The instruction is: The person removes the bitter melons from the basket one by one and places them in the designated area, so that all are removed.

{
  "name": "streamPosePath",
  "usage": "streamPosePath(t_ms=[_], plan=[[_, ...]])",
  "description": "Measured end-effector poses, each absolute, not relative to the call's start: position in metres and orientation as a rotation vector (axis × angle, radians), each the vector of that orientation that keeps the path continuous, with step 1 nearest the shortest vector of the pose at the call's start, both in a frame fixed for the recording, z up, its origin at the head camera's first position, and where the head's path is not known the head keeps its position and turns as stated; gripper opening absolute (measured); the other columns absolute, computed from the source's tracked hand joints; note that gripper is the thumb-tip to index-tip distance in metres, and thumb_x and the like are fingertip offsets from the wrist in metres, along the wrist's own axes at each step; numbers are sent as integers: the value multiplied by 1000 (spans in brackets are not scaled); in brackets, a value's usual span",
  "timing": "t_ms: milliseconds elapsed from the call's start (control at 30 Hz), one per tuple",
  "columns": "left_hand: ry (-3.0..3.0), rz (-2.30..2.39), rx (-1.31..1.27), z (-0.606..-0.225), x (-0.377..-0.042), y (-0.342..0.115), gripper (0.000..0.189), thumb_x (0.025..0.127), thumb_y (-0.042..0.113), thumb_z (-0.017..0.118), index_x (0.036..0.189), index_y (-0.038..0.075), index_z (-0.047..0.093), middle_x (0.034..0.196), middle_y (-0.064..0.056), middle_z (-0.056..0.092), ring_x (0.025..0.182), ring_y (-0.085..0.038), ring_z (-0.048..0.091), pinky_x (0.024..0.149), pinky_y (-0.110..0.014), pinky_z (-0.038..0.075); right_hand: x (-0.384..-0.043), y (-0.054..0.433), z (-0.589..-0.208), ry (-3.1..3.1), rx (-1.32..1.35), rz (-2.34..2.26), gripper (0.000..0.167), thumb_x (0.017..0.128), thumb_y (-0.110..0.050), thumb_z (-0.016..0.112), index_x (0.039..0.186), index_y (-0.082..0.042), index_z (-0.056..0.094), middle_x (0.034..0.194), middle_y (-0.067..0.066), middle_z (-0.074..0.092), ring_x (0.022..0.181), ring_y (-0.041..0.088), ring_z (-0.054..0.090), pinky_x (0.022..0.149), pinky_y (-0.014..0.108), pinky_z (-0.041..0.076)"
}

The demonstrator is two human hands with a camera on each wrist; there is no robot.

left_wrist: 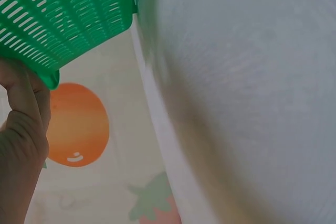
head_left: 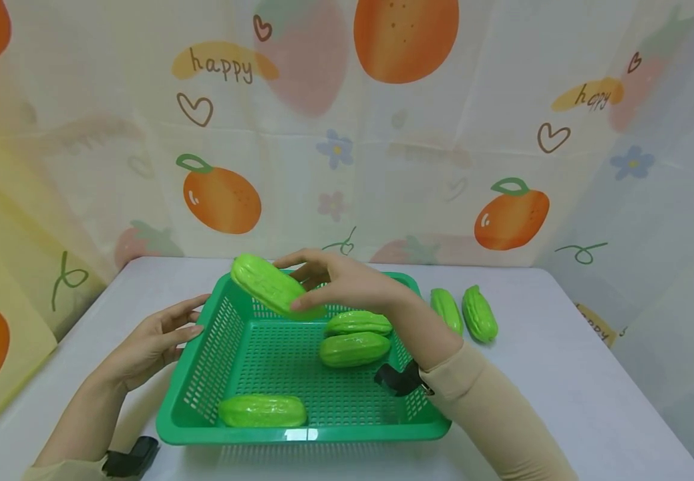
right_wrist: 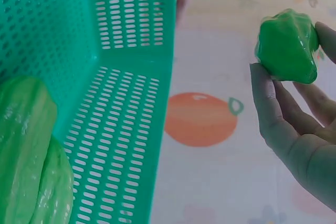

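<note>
My right hand [head_left: 347,280] holds a light green, ridged bitter melon [head_left: 268,284] between thumb and fingers, tilted, above the far left part of a green plastic basket [head_left: 304,434]. In the right wrist view the held melon [right_wrist: 286,45] shows end-on, in the air beside the basket wall [right_wrist: 118,129]. My left hand [head_left: 154,341] touches the basket's left rim from outside with thumb and fingertips. The left wrist view shows those fingers [left_wrist: 26,93] against the perforated wall. Inside the basket, two melons [head_left: 355,349] lie side by side at the right, and another melon [head_left: 262,411] lies near the front left.
Two more bitter melons [head_left: 479,314] lie on the white table [head_left: 539,401] to the right of the basket. A fruit-printed cloth [head_left: 383,167] hangs behind the table and along its sides. Black straps with small attachments sit on both wrists.
</note>
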State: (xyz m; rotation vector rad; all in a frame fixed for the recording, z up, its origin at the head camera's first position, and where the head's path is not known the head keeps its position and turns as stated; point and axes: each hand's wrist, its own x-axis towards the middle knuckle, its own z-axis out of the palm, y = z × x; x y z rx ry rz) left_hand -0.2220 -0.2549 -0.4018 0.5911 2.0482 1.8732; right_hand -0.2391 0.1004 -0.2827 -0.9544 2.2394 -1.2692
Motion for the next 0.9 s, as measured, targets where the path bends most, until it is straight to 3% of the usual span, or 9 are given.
streamPosePath(t_ms=[267,900], plan=[[2206,1829,517,-400,-216,-250,59,103,10,50,155,2,23,113,6,62,96,-6,68,79,-29,61,-239,110,-282,2202,-977,-1355,53,90,-18,72,138,-32,54,125,1,68,111,18,65,91,33,55],[2129,1976,449,-406,-210,-245,58,103,11,50,155,1,24,112,8,63,94,-3,68,76,-25,61,-238,133,-282,2234,-896,-1418,57,89,-19,73,139,-34,51,129,2,64,118,18,61,96,36,53]])
